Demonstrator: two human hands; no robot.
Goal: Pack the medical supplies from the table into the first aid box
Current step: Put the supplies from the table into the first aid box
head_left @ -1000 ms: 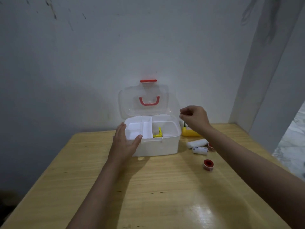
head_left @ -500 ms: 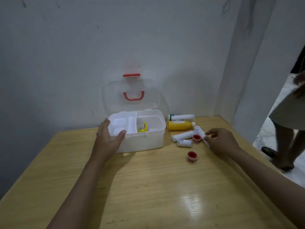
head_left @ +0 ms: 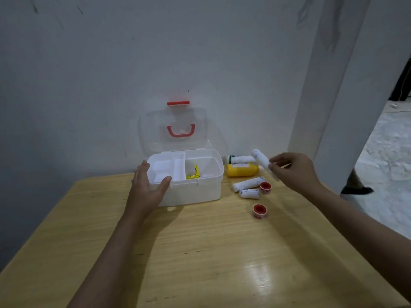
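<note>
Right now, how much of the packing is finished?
Barely started. The first aid box stands open, steadied by the left hand, with only a yellow item inside. The right hand holds a white bandage roll in the air. Left on the table: a yellow bottle, a white bottle, two more rolls and two red tape spools.

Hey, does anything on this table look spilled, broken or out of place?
Nothing stands out. The first aid box stands open and upright; the yellow bottle lies on its side with no spill visible.
</note>
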